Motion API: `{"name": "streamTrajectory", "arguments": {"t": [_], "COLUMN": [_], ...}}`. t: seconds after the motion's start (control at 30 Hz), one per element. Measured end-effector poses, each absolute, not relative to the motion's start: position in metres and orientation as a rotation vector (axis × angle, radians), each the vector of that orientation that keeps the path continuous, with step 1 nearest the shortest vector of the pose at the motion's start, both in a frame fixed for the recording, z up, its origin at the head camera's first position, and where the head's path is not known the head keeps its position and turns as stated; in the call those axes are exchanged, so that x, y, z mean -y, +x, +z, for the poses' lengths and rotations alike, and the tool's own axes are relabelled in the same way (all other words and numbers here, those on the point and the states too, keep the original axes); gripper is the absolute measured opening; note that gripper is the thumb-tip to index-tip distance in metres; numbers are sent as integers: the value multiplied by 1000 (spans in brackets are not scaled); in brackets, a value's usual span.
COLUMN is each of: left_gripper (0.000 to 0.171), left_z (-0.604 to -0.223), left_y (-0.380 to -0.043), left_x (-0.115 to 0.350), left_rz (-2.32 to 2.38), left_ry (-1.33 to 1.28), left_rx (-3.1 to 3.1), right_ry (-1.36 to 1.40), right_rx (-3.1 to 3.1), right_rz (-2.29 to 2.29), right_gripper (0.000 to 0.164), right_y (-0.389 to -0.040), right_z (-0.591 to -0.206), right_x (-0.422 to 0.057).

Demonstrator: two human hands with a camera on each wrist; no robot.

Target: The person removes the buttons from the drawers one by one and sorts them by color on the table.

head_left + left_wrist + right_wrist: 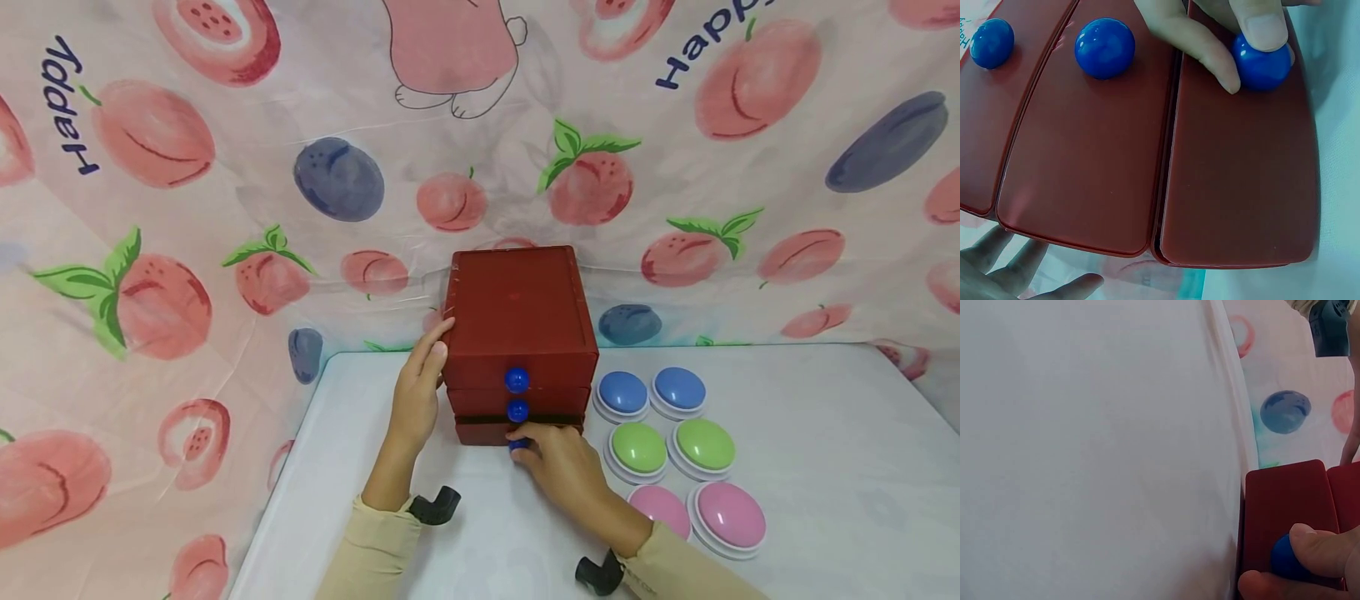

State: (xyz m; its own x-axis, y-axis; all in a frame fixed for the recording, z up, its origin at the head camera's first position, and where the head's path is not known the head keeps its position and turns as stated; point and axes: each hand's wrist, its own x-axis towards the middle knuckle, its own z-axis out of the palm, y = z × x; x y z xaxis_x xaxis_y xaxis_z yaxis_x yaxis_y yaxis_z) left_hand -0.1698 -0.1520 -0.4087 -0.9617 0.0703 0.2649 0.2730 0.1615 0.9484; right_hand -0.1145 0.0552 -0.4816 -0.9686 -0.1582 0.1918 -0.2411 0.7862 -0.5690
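Note:
A dark red drawer box (517,304) stands on the table, its three drawer fronts each bearing a round blue knob. My right hand (564,460) pinches the lowest blue knob (1263,65) between thumb and fingers. Above the bottom drawer front (1241,175) runs a dark narrow gap. With fingers extended, my left hand (417,390) rests along the box's left side. The top knob (517,380) and middle knob (517,410) are untouched. In the right wrist view, the thumb (1322,550) covers part of the lowest knob.
To the right of the box sit several dome buttons on white bases: blue ones (622,392), green ones (705,444) and pink ones (731,514). The white table (810,433) meets a fruit-printed cloth (480,150) behind. Black wrist-worn pieces (437,506) project from the sleeves.

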Motion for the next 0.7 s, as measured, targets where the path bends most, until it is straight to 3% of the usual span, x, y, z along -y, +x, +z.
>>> {"name": "streamTrajectory", "arguments": {"t": [0.7], "left_gripper": [42], "left_z": [-409], "left_y": [-169], "left_x": [152], "left_rz": [-1940], "left_ry": [-339], "left_rx": [2248], "right_ry": [277], "right_rx": [2805], "right_rz": [992], "right_gripper": [21], "right_y": [-125], "right_z": [-486], "right_x": [-56]}}
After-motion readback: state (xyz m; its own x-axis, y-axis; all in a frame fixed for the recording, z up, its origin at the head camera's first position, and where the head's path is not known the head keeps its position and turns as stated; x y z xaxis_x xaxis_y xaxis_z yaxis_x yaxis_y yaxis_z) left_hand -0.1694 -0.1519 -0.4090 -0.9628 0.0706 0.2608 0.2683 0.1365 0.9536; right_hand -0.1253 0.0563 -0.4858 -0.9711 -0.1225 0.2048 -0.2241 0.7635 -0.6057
